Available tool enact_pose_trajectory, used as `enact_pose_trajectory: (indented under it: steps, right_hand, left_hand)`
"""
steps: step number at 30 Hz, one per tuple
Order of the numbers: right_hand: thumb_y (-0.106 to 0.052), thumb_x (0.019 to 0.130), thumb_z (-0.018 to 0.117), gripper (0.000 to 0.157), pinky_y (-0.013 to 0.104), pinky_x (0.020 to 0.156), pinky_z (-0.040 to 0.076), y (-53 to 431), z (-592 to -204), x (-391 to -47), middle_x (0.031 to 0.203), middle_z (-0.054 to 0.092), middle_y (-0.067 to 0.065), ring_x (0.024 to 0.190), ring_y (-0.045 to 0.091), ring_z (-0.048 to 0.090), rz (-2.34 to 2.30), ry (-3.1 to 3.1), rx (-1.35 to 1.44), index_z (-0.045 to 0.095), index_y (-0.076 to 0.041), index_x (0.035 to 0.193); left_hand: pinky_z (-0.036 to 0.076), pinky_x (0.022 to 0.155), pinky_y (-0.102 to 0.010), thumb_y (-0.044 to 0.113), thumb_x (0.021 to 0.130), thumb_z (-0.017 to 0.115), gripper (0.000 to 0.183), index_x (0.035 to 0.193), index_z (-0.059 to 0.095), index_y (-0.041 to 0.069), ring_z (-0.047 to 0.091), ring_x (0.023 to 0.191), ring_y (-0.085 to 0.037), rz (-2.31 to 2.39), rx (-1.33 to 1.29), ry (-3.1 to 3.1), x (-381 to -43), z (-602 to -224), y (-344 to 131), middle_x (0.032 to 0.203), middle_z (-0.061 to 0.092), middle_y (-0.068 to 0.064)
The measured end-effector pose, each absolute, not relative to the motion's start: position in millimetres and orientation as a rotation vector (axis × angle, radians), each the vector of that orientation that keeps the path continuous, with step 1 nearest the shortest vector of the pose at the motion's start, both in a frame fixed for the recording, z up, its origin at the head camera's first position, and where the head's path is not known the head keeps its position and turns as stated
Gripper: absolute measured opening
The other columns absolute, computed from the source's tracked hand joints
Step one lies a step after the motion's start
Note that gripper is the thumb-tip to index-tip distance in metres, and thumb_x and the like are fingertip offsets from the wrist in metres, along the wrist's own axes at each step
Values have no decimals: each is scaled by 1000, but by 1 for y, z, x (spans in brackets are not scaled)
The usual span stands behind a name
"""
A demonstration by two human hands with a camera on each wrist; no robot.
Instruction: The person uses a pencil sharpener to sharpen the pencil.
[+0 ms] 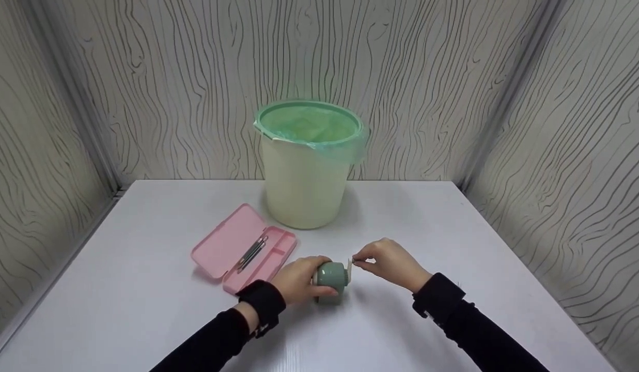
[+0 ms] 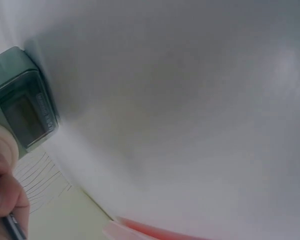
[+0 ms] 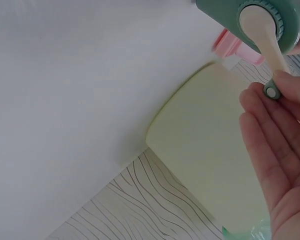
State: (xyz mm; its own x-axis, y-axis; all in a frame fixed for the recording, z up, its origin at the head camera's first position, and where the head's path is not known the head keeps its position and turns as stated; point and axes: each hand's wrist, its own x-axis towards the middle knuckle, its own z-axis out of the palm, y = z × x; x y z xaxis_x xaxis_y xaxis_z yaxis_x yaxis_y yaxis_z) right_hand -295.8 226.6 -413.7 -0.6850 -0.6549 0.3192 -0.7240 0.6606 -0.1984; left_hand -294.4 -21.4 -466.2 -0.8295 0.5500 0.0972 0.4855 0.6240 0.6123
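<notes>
A green hand-crank pencil sharpener (image 1: pixel 330 276) stands low over the table in front of the person. My left hand (image 1: pixel 301 281) grips its body, thumb across the front and fingers over the top. In the left wrist view, a dark pencil (image 2: pixel 13 226) runs under the fingers towards the sharpener's cream round end (image 2: pixel 2 142), and a clear window (image 2: pixel 27 110) shows on the body. My right hand (image 1: pixel 391 261) pinches the small green knob (image 3: pixel 271 91) at the end of the cream crank arm (image 3: pixel 267 40), its other fingers extended.
Left of the sharpener lies an opened pink pencil case (image 1: pixel 229 243) holding several dark pencils (image 1: pixel 252 253). Behind stands a pale bin (image 1: pixel 306 186) with a green liner (image 1: pixel 340 147). Wood-patterned panels (image 1: pixel 195 77) stand along the back and sides of the white table (image 1: pixel 143 289).
</notes>
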Motion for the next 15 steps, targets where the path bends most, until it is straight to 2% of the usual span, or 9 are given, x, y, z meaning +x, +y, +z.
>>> enact_pose_trajectory:
  steps: [15]
  right_hand:
    - [-4, 88, 77, 10, 32, 75, 61, 221, -442, -311, 91, 82, 5, 84, 19, 78, 444, -2643, 1031, 83, -7, 96]
  left_hand:
    - [56, 94, -34, 50, 85, 80, 62, 130, 63, 11, 67, 102, -13, 969, 939, 2789, -295, -469, -22, 119, 73, -3]
